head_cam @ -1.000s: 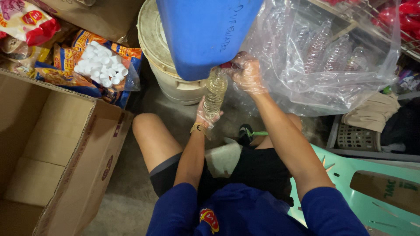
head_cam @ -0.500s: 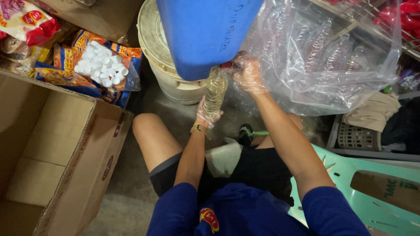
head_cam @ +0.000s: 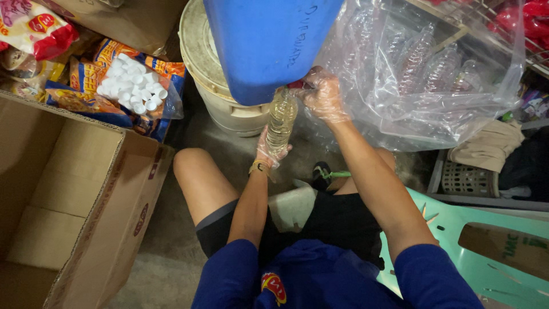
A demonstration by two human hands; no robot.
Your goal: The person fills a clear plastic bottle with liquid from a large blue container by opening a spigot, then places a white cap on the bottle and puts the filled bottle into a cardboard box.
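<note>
left hand (head_cam: 269, 150) grips bottle (head_cam: 282, 120) | right hand (head_cam: 323, 94) at blue drum (head_cam: 269, 40)

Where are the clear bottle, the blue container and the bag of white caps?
clear bottle (head_cam: 281, 120): head view, middle of its body.
blue container (head_cam: 266, 46): head view, front wall.
bag of white caps (head_cam: 132, 87): head view, on the caps.

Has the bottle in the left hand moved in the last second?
No. The clear bottle, held by the left hand, keeps the same place under the blue container, beside the cream bucket.

Blue drum (head_cam: 269, 46); pale yellow bottle (head_cam: 281, 120); white caps (head_cam: 131, 86)
</note>
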